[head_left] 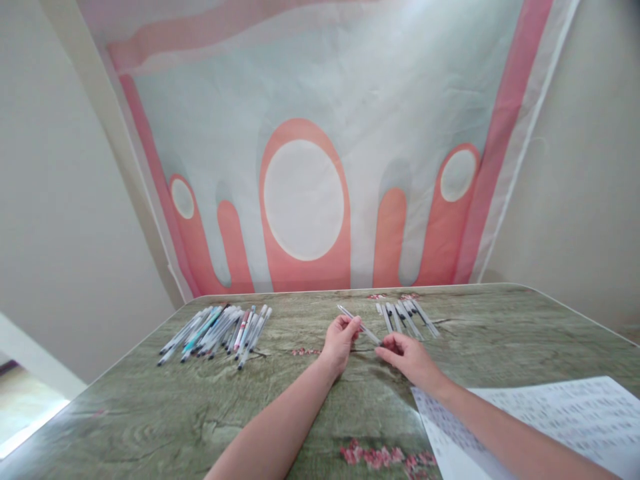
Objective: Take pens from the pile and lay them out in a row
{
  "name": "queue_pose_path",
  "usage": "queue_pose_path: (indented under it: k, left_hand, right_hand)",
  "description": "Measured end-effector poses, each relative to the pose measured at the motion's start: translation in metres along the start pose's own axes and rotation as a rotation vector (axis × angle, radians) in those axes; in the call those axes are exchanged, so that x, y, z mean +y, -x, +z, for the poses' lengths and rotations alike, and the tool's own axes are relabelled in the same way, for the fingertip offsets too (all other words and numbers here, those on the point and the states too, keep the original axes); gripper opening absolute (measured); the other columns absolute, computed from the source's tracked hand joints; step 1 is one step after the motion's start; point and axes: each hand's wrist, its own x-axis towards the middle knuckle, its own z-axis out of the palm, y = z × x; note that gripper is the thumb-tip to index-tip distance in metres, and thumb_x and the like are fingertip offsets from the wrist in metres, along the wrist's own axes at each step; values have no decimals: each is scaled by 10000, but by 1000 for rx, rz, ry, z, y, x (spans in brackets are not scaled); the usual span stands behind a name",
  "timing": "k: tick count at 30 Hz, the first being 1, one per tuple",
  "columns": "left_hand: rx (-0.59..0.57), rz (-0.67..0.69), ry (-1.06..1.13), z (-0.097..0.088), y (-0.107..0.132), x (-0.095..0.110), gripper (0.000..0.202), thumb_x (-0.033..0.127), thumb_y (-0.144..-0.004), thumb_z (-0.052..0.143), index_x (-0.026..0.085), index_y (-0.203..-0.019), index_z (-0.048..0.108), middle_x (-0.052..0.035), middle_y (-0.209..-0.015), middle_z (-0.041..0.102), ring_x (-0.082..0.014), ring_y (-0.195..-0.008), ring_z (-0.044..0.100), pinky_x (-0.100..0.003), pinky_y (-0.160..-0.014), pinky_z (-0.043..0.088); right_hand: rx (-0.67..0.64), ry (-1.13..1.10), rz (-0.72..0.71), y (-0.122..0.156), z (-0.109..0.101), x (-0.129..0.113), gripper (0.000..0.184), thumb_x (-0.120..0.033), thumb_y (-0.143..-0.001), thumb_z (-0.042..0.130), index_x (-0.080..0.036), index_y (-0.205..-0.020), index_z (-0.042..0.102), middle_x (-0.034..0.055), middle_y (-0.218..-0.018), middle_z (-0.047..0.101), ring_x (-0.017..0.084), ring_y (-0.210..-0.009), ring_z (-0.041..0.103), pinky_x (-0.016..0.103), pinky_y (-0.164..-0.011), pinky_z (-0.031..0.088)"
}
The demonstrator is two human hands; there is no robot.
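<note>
A slim clear pen (369,333) is held slantwise between my two hands above the table's middle, its tip pointing up and left. My left hand (341,339) pinches it near the tip end. At the lower right end of the pen, my right hand (406,355) closes its thumb and fingers on it. Just beyond my right hand lies a small spread of clear pens (407,316) with dark ends. Farther left rests a larger loose pile of pens (220,331), mostly clear, with a turquoise one (203,330) and a pinkish one (243,328) among them.
The wood-patterned table (135,407) has printed pink blossoms. White sheets with rows of writing (555,417) lie at the right front, partly under my right forearm. A printed pink and grey backdrop (305,80) stands behind the table's far edge.
</note>
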Motion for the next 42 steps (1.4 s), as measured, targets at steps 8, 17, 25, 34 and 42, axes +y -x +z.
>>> queue_pose_path:
  k: [8, 17, 25, 34, 42]
  left_hand:
    - [38, -9, 9, 2, 0, 2, 347, 423, -558, 680, 148, -650, 488, 7, -620, 552, -56, -539, 473, -179, -538, 345]
    - [72, 19, 35, -1, -2, -3, 329, 400, -583, 672, 146, -668, 481, 17, -610, 538, -47, -531, 466, -169, -539, 347]
    - [94, 12, 74, 1, -1, 0, 329, 396, -582, 675, 146, -674, 480, 16, -618, 537, -43, -528, 459, -166, -539, 353]
    - [86, 16, 53, 0, -2, -2, 328, 395, -583, 674, 148, -676, 480, 14, -620, 543, -45, -529, 461, -167, -533, 346]
    - [47, 28, 2, 2, 1, -3, 346, 418, -565, 678, 147, -669, 491, 5, -620, 555, -62, -550, 484, -177, -541, 359]
  right_hand:
    - [-81, 13, 29, 0, -3, -6, 410, -472, -815, 340, -158, -702, 578, -9, -539, 550, 100, -456, 487, 209, -472, 367]
    - [14, 10, -1, -2, 2, 2, 235, -395, -717, 527, -161, -710, 543, -25, -567, 538, 91, -490, 469, 198, -467, 359]
    - [-7, 42, -33, -1, -1, -1, 202, -343, -757, 451, -173, -734, 558, -31, -557, 504, 98, -497, 466, 200, -471, 358]
    - [-34, 23, -42, 0, -2, -6, 255, -380, -778, 436, -173, -788, 585, -26, -572, 511, 98, -496, 455, 208, -480, 354]
    - [-28, 34, -44, 0, 0, -3, 227, -366, -774, 450, -168, -720, 546, -38, -545, 461, 88, -485, 409, 198, -460, 317]
